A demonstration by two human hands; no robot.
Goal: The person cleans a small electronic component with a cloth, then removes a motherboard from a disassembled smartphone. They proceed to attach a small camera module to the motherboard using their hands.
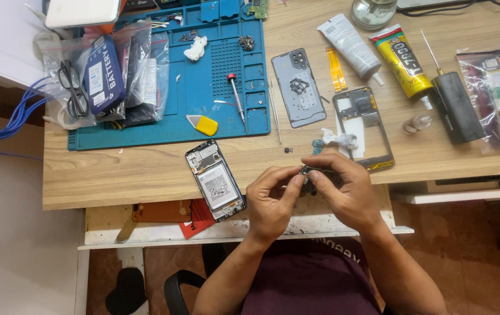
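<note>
Both forearms rise from the bottom edge and meet over the front lip of the table (145,181). Left hand (270,201) curls inward, thumb and forefinger pinched on a small dark part (308,171); right hand (346,189) arches over from the other side, its fingertips closed on the same piece, so the part sits between the two hands just above the table's edge. What the part is, I cannot tell.

Just left of the hands lies an opened phone (215,179), tilted, with its white battery and dark boards bared. Beyond the right hand rests a hollow phone frame (364,127), a crumpled white wipe at its lower corner. Further back lies a grey back cover (298,87), flat and smooth, with a thin orange ribbon cable (336,70) beside it. A grey tube (350,45) and a yellow tube (401,61) lie slanted near the far edge, and a black box-shaped tool (457,106) with a thin metal tip lies to their right.

On the left a blue rubber mat (203,111) with moulded compartments carries a red-capped screwdriver (237,100), a yellow pick (203,124) and clear bags (110,76) holding a battery pack and flat parts.
</note>
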